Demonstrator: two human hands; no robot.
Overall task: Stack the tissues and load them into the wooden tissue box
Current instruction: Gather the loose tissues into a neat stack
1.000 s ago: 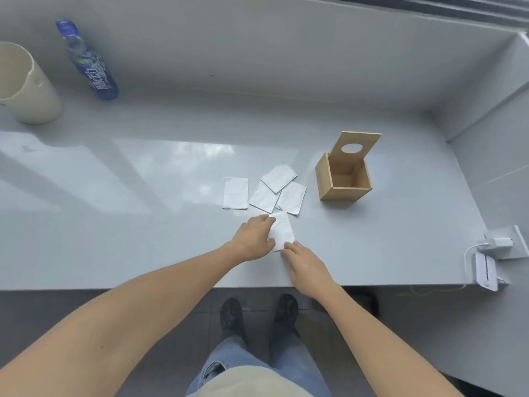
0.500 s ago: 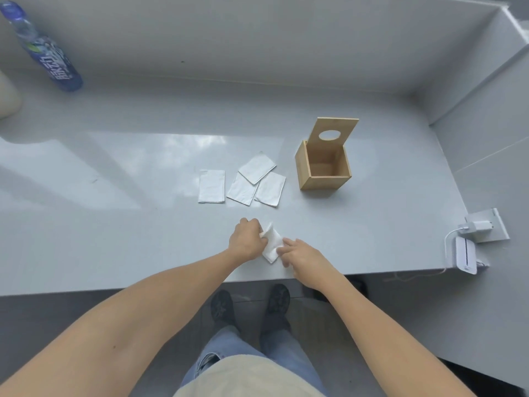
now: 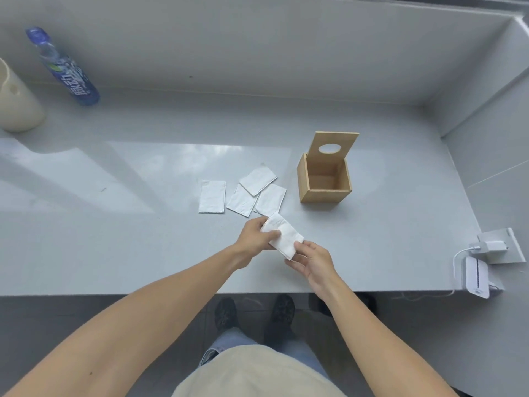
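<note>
Pinching one tissue (image 3: 283,237) between left hand (image 3: 256,234) and right hand (image 3: 313,263).

Grey worktop (image 3: 114,239) with a blue-labelled plastic bottle (image 3: 64,68) lying at far left, beside a cream container (image 3: 15,104) cut off by the frame edge. At the right edge, a white charger (image 3: 493,245) with its cable (image 3: 458,255), next to a white device (image 3: 476,277). Below the front edge, dark shoes (image 3: 254,313) on a tiled floor (image 3: 71,319).

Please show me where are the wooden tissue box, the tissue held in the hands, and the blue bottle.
wooden tissue box (image 3: 323,196): head view, on its front wall.
held tissue (image 3: 286,235): head view, on its middle, between both hands.
blue bottle (image 3: 71,80): head view, on its label.
</note>
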